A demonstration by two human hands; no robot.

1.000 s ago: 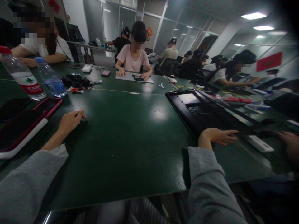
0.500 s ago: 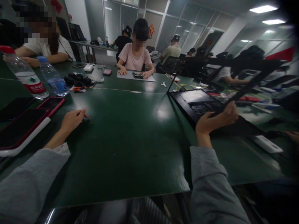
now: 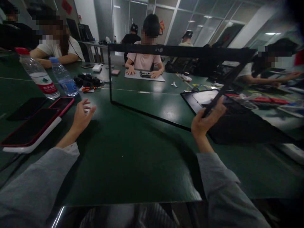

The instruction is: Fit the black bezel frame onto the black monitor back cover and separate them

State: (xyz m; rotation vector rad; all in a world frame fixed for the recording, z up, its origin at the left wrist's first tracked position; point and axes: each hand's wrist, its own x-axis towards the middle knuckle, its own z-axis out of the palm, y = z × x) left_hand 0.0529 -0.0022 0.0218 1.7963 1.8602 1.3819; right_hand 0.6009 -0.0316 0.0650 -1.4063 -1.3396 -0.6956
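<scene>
My right hand (image 3: 206, 121) grips a thin black screen bezel (image 3: 148, 117) by its near right side. The bezel is a hollow rectangle, raised and tilted above the green table (image 3: 133, 167), with a small pale logo on its wide far strip. Beyond and right of that hand lies a flat black panel (image 3: 244, 126) with a pale grey area; my hand and the bezel cover part of it. My left hand (image 3: 82, 116) hovers over the table, apart from the bezel. Its fingers are loosely spread and slightly curled, holding nothing.
Left of my left hand are a red-cased phone (image 3: 30, 126) on a white block, a pink-edged phone (image 3: 63, 105) and two water bottles (image 3: 45, 84) (image 3: 64, 80). Orange-handled scissors (image 3: 88, 89) lie behind. Across the table a person (image 3: 144, 60) works on a mat; others sit left and right.
The bezel has swung leftward from the right side, and now spans the middle of the view. My right hand has shifted slightly left with it. My left hand's fingers have lifted and spread.
</scene>
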